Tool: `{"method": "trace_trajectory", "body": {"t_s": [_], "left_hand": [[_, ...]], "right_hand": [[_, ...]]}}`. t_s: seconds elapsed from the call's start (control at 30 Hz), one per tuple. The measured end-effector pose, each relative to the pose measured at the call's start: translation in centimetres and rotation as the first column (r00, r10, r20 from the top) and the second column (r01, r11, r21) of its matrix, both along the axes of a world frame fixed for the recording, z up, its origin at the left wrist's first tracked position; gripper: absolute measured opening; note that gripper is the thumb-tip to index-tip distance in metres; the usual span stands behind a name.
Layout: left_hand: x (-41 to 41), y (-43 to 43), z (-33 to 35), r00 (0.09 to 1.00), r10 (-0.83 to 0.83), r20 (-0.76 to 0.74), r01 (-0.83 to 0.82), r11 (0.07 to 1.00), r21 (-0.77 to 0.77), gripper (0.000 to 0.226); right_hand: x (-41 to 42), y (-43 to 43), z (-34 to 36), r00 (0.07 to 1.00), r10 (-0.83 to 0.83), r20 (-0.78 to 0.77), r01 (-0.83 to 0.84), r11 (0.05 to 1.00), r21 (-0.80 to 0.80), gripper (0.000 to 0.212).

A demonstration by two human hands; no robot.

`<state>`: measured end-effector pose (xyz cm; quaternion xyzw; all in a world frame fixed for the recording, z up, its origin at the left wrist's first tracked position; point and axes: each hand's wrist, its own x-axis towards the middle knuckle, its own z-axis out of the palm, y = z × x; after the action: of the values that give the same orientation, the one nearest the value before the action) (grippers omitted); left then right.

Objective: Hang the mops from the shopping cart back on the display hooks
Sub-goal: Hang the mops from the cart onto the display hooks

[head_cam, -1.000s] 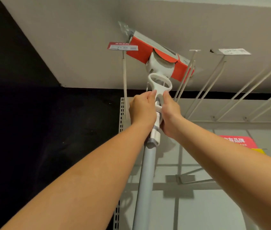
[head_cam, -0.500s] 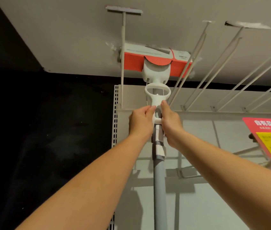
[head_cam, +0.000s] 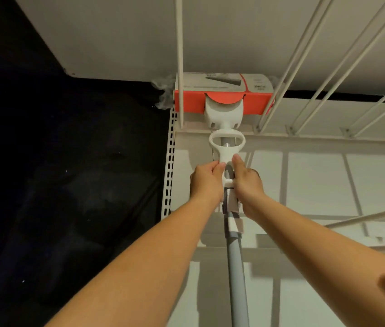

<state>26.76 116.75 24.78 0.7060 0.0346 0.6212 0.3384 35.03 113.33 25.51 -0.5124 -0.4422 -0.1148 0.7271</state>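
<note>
The mop (head_cam: 233, 260) has a grey pole, a white loop handle part (head_cam: 226, 143) and a head in a red and grey cardboard sleeve (head_cam: 222, 95), held up under the top shelf. My left hand (head_cam: 206, 182) and my right hand (head_cam: 248, 185) both grip the mop just below the white loop, one on each side. The head sits between a long white display hook (head_cam: 179, 67) on its left and another pair of hook rods (head_cam: 278, 90) on its right. Whether the mop hangs on a hook is hidden behind the head.
Several white hook rods (head_cam: 342, 67) slope out from the back panel (head_cam: 316, 185) to the right. A perforated upright (head_cam: 168, 161) marks the panel's left edge, with dark space beyond. The shelf underside (head_cam: 116, 38) spans overhead.
The mop head has moved further back toward the panel, between the hooks, and turned level. Both hands keep their grip. My view has tilted, so the hooks now run overhead.
</note>
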Motion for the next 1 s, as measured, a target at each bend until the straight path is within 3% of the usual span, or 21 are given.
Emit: {"method": "trace_trajectory", "body": {"t_s": [0.2, 0.37, 0.57, 0.67, 0.7, 0.77, 0.87, 0.93, 1.0], "left_hand": [[2.3, 3.1, -0.3, 0.999, -0.015, -0.028, 0.013, 0.998, -0.069, 0.029], [2.6, 4.0, -0.8, 0.998, -0.015, -0.056, 0.009, 0.995, -0.098, 0.032], [0.2, 3.9, -2.1, 0.971, 0.072, -0.228, -0.056, 0.996, 0.073, 0.039], [-1.8, 3.5, -3.4, 0.906, 0.212, -0.365, -0.143, 0.968, 0.208, 0.049], [-2.5, 3.3, -3.8, 0.875, 0.278, -0.398, -0.181, 0.948, 0.264, 0.051], [-3.8, 3.0, -4.5, 0.775, 0.431, -0.462, -0.257, 0.883, 0.392, 0.052], [-6.1, 2.2, -5.6, 0.589, 0.584, -0.558, -0.280, 0.796, 0.537, 0.047], [-7.6, 1.4, -6.4, 0.476, 0.655, -0.586, -0.257, 0.741, 0.620, 0.040], [-9.0, 0.7, -7.2, 0.378, 0.708, -0.596, -0.231, 0.696, 0.680, 0.033]], "right_hand": [[2.7, 2.9, -0.2, 1.000, 0.025, -0.008, -0.026, 0.993, -0.118, 0.058], [2.7, 3.1, -0.2, 0.991, 0.109, -0.080, -0.121, 0.979, -0.163, 0.048], [1.7, 1.3, -1.0, 0.999, 0.025, 0.026, -0.018, 0.969, -0.246, 0.048], [0.5, 0.2, -2.4, 0.981, -0.130, 0.147, 0.170, 0.937, -0.305, 0.042], [0.1, -0.2, -3.0, 0.944, -0.225, 0.241, 0.297, 0.898, -0.325, 0.040], [-0.9, -1.5, -4.2, 0.802, -0.365, 0.474, 0.564, 0.723, -0.398, 0.039], [-2.5, -3.3, -6.2, 0.622, -0.341, 0.705, 0.774, 0.404, -0.487, 0.033], [-3.5, -4.2, -7.4, 0.606, -0.266, 0.750, 0.794, 0.250, -0.554, 0.029], [-4.8, -5.2, -8.4, 0.640, -0.214, 0.738, 0.768, 0.182, -0.613, 0.025]]}}
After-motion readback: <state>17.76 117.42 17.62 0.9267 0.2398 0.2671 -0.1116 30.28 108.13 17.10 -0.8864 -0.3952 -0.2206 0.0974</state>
